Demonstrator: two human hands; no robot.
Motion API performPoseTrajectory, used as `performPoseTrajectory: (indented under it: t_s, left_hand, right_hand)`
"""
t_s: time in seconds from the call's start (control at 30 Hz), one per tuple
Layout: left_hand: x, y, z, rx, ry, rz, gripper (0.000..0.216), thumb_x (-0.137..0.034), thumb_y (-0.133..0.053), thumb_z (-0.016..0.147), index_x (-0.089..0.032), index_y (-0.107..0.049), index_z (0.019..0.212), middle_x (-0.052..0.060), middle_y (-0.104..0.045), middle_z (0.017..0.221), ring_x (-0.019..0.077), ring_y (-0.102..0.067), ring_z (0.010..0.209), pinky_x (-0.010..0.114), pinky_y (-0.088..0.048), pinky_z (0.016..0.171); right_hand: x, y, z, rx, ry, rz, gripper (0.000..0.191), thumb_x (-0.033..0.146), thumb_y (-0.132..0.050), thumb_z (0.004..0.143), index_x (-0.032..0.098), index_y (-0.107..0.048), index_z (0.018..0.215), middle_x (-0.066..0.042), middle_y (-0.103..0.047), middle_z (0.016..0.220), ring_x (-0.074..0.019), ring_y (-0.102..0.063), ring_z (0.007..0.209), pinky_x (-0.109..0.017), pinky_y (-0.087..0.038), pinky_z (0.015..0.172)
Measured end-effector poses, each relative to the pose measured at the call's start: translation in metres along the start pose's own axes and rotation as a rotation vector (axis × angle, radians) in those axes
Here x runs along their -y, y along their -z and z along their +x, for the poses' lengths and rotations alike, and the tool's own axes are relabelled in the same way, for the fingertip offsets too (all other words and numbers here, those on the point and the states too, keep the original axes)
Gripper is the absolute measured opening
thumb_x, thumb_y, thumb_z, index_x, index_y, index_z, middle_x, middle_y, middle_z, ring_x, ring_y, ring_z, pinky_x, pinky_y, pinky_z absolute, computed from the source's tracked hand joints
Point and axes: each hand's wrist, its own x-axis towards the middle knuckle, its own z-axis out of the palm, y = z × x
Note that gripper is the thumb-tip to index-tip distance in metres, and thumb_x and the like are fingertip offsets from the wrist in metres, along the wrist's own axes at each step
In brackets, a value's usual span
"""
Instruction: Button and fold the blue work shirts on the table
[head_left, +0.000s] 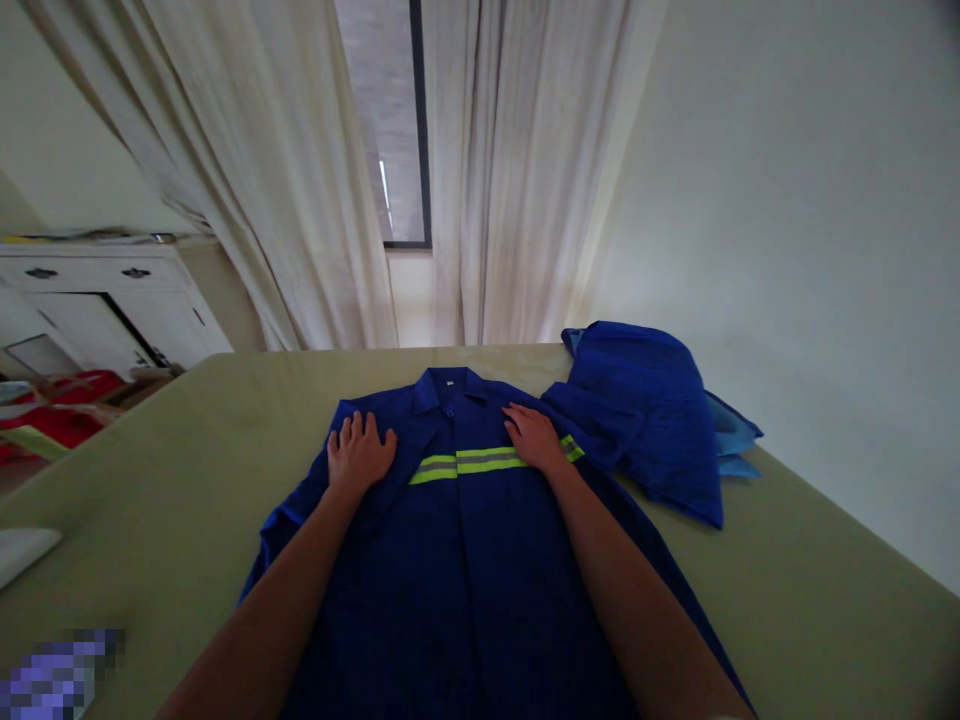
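Observation:
A dark blue work shirt with a yellow-green reflective band across the chest lies front up on a green-covered bed, collar toward the far edge. My left hand rests flat on the shirt's left chest, fingers spread. My right hand lies flat on the right chest beside the band, fingers stretched out. Neither hand holds anything.
A heap of blue clothing sits on the bed's far right corner, touching the shirt's shoulder. Cream curtains and a window stand behind the bed. A white dresser and red items are at the left. A white object lies at the bed's left edge.

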Motion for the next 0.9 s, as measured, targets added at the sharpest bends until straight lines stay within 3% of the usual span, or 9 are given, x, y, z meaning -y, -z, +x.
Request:
performPoseTrajectory:
  t_s: [0.2, 0.3, 0.37, 0.43, 0.5, 0.6, 0.67, 0.77, 0.9]
  left_hand:
    - [-0.003, 0.0, -0.006, -0.012, -0.008, 0.0, 0.079, -0.055, -0.03, 0.099, -0.005, -0.041, 0.159, 0.022, -0.034, 0.168, 0.0392, -0.029, 0.156, 0.057, -0.02, 0.126]
    - [-0.003, 0.002, -0.005, -0.008, -0.004, 0.001, 0.079, -0.055, -0.031, 0.099, -0.004, -0.041, 0.158, 0.024, -0.034, 0.168, 0.0404, -0.029, 0.156, 0.058, -0.022, 0.125]
    - [-0.004, 0.002, -0.005, -0.012, -0.008, -0.005, 0.079, -0.055, -0.032, 0.098, -0.004, -0.042, 0.158, 0.024, -0.034, 0.167, 0.0404, -0.029, 0.156, 0.058, -0.022, 0.125]
    - [-0.004, 0.002, -0.006, -0.026, -0.014, -0.013, 0.079, -0.055, -0.033, 0.098, -0.003, -0.042, 0.158, 0.024, -0.034, 0.167, 0.0401, -0.029, 0.156, 0.058, -0.022, 0.125]
    - [-0.004, 0.001, -0.006, -0.029, -0.015, -0.021, 0.079, -0.055, -0.033, 0.098, -0.003, -0.042, 0.157, 0.025, -0.034, 0.167, 0.04, -0.029, 0.156, 0.057, -0.022, 0.125]
    - [-0.004, 0.001, -0.006, -0.023, -0.006, -0.046, 0.08, -0.055, -0.034, 0.097, -0.002, -0.042, 0.157, 0.026, -0.034, 0.167, 0.0406, -0.028, 0.156, 0.057, -0.02, 0.125]
    - [-0.004, 0.001, -0.005, -0.025, -0.006, -0.066, 0.08, -0.054, -0.035, 0.097, -0.002, -0.043, 0.157, 0.026, -0.034, 0.167, 0.0411, -0.028, 0.156, 0.058, -0.02, 0.125]
    - [-0.003, -0.001, -0.004, -0.041, -0.018, -0.086, 0.079, -0.054, -0.037, 0.095, -0.004, -0.044, 0.156, 0.026, -0.035, 0.166, 0.0417, -0.029, 0.155, 0.06, -0.02, 0.124]
    - [0.0, -0.004, -0.003, -0.053, -0.02, -0.09, 0.078, -0.054, -0.038, 0.095, -0.005, -0.046, 0.155, 0.026, -0.036, 0.166, 0.0407, -0.029, 0.155, 0.058, -0.02, 0.124]
  right_hand:
    - [0.008, 0.001, -0.001, -0.015, 0.004, 0.009, 0.044, 0.031, -0.045, 0.105, 0.019, -0.061, 0.145, -0.008, -0.056, 0.154, -0.0265, -0.052, 0.139, -0.041, -0.037, 0.118]
    - [0.008, 0.022, 0.0, -0.165, -0.029, 0.016, 0.043, 0.035, -0.044, 0.105, 0.016, -0.065, 0.137, -0.013, -0.062, 0.145, -0.0275, -0.054, 0.134, -0.04, -0.037, 0.117]
    - [-0.003, 0.049, -0.001, -0.371, -0.181, -0.008, 0.045, 0.04, -0.042, 0.105, 0.014, -0.065, 0.135, -0.017, -0.063, 0.141, -0.0313, -0.054, 0.132, -0.045, -0.038, 0.116]
    - [-0.022, 0.08, -0.007, -0.518, -0.444, -0.046, 0.051, 0.046, -0.045, 0.104, 0.012, -0.061, 0.139, -0.023, -0.06, 0.141, -0.0376, -0.054, 0.132, -0.052, -0.04, 0.112]
    - [-0.046, 0.104, -0.018, -0.455, -0.686, -0.054, 0.065, 0.058, -0.054, 0.099, 0.01, -0.057, 0.143, -0.028, -0.059, 0.139, -0.0435, -0.056, 0.129, -0.059, -0.044, 0.107]
    - [-0.08, 0.118, -0.04, -0.228, -0.831, -0.043, 0.082, 0.069, -0.07, 0.085, 0.009, -0.058, 0.14, -0.032, -0.059, 0.135, -0.0481, -0.056, 0.129, -0.064, -0.046, 0.103]
    - [-0.096, 0.116, -0.054, -0.215, -0.872, -0.038, 0.082, 0.067, -0.081, 0.074, 0.01, -0.064, 0.131, -0.034, -0.058, 0.136, -0.0509, -0.052, 0.133, -0.067, -0.045, 0.102]
    - [-0.108, 0.112, -0.065, -0.344, -0.827, 0.183, 0.065, 0.054, -0.091, 0.059, 0.012, -0.072, 0.105, -0.03, -0.068, 0.119, -0.0497, -0.06, 0.122, -0.066, -0.047, 0.099]
    - [-0.111, 0.121, -0.064, -0.487, -0.657, 0.435, 0.046, 0.052, -0.083, 0.067, 0.017, -0.071, 0.095, -0.011, -0.074, 0.092, -0.0333, -0.071, 0.096, -0.047, -0.057, 0.088]
